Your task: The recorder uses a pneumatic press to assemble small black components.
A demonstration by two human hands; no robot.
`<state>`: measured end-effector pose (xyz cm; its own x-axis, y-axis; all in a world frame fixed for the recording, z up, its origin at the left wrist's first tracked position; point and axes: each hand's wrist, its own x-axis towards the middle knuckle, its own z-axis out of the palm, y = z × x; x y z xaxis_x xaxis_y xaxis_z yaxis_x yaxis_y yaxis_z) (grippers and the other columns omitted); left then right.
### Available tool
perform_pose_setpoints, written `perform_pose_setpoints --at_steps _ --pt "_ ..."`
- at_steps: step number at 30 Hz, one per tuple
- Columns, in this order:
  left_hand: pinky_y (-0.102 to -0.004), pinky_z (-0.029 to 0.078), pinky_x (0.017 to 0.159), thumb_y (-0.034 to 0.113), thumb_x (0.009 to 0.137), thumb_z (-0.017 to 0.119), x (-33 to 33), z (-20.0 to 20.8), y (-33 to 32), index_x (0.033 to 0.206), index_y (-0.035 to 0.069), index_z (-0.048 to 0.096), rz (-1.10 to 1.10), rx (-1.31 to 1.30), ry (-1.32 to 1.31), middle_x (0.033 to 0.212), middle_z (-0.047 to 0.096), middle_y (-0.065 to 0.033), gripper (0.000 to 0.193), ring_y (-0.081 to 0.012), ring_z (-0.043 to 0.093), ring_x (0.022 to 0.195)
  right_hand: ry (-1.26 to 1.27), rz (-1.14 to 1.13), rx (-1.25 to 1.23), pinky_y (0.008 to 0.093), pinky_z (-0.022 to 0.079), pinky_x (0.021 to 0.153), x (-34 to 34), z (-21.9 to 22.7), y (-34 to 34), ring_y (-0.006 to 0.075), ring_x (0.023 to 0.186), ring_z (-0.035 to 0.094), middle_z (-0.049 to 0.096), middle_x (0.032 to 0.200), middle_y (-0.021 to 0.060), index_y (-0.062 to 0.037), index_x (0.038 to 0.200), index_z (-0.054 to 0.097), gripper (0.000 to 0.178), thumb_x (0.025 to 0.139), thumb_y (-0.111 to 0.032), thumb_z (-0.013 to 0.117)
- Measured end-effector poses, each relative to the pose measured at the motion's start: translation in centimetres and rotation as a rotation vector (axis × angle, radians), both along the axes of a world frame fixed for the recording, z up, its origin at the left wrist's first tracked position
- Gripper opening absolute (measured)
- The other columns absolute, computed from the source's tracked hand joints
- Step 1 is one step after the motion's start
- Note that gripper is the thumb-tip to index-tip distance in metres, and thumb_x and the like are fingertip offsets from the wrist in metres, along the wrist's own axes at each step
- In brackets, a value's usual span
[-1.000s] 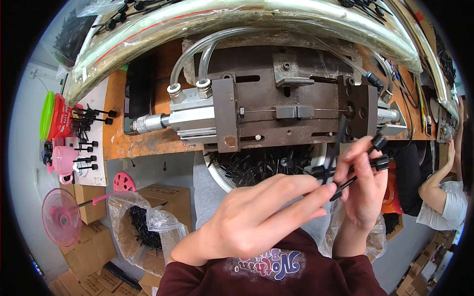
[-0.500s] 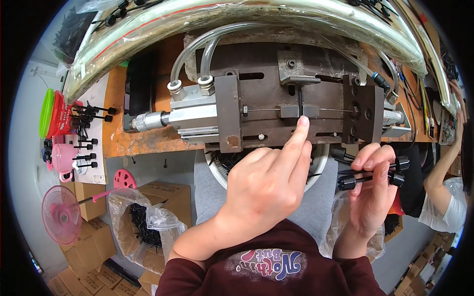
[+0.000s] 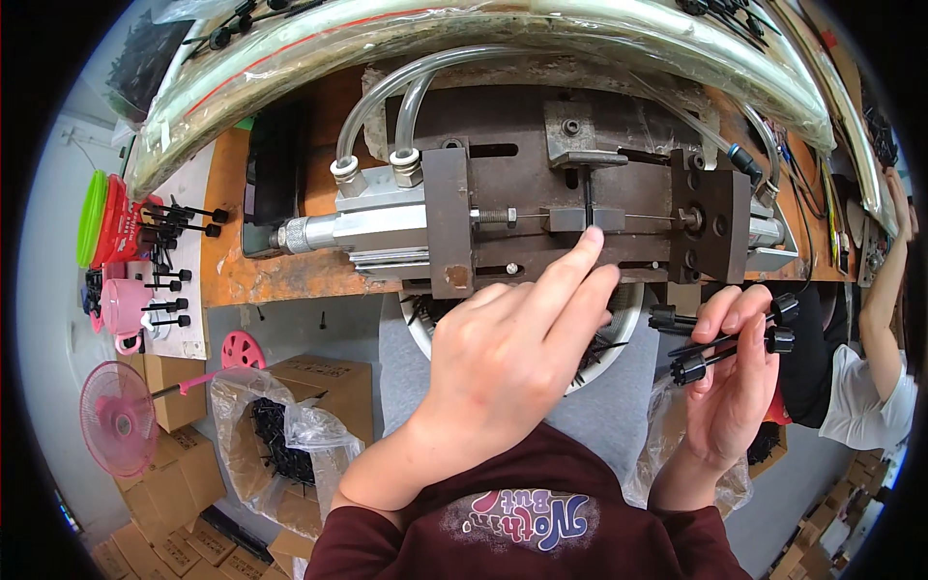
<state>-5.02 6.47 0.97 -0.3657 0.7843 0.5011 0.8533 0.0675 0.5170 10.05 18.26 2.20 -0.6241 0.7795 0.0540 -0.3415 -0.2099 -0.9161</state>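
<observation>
My left hand (image 3: 503,353) reaches up to the dark metal clamping machine (image 3: 503,111), its index finger stretched out with the tip at the small grey block (image 3: 607,218). Nothing shows in that hand. A thin dark upright piece (image 3: 589,198) stands at the gap between this block and its twin (image 3: 564,220). To the left, a threaded bolt (image 3: 498,217) sticks out of the bracket, with a thin rod running on toward the blocks. Lower right, my right hand (image 3: 730,411) is closed around several black plastic rods with knobbed ends (image 3: 688,368).
A white round tub (image 3: 619,360) with black pieces sits on my lap, under the bench edge. Clear air hoses (image 3: 362,106) arch over the machine. At left are a pink fan (image 3: 118,419) and a bagged box of black parts (image 3: 282,440). Another person's arm (image 3: 880,300) shows at far right.
The left bolt has pushed out of its bracket toward the blocks, and the right one has come slightly inward. The rods in my right hand have tilted. My left fingertip stays by the block.
</observation>
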Motion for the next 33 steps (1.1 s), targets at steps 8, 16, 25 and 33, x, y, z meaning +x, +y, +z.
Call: perform_pose_setpoints --at_steps 8,16,25,33 --pt "-0.0314 0.056 0.070 0.005 0.065 0.081 0.4 -0.2 -0.8 0.105 0.003 0.072 -0.320 0.288 -0.220 0.104 0.070 -0.0108 0.041 -0.0242 0.068 0.083 0.071 0.184 -0.206 0.0150 0.038 0.041 -0.8 -0.4 -0.3 0.0058 0.045 0.043 0.057 0.079 0.0160 0.0002 0.089 0.046 0.024 0.101 -0.020 0.048" --pt "-0.0302 0.056 0.065 0.004 0.068 0.080 0.8 0.4 -1.6 0.099 0.002 0.073 -0.311 0.239 -0.460 0.094 0.072 -0.0101 0.032 -0.0232 0.070 0.077 0.148 0.284 -0.292 0.0148 0.038 0.040 -1.0 -0.5 -0.1 0.0047 0.043 0.042 0.056 0.082 0.0171 0.0010 0.088 0.047 0.024 0.101 -0.020 0.047" --pt "-0.0259 0.056 0.061 0.006 0.064 0.084 0.4 1.3 -3.2 0.092 0.006 0.076 -0.331 0.154 -0.514 0.097 0.071 -0.0096 0.029 -0.0184 0.068 0.073 0.158 0.095 -0.306 0.0167 0.047 0.047 -0.7 -0.1 0.5 0.0074 0.058 0.053 0.044 0.094 0.0100 -0.0037 0.092 0.038 0.027 0.107 -0.026 0.034" --pt "-0.0282 0.053 0.063 0.011 0.060 0.086 0.1 0.9 -3.1 0.092 0.004 0.074 -0.219 0.245 -0.372 0.106 0.070 -0.0114 0.034 -0.0178 0.066 0.072 -0.010 -0.202 0.213 0.0182 0.044 0.046 -0.9 -0.4 -0.9 0.0081 0.056 0.053 0.051 0.123 0.0265 -0.0012 0.096 0.052 0.030 0.103 -0.029 0.044"
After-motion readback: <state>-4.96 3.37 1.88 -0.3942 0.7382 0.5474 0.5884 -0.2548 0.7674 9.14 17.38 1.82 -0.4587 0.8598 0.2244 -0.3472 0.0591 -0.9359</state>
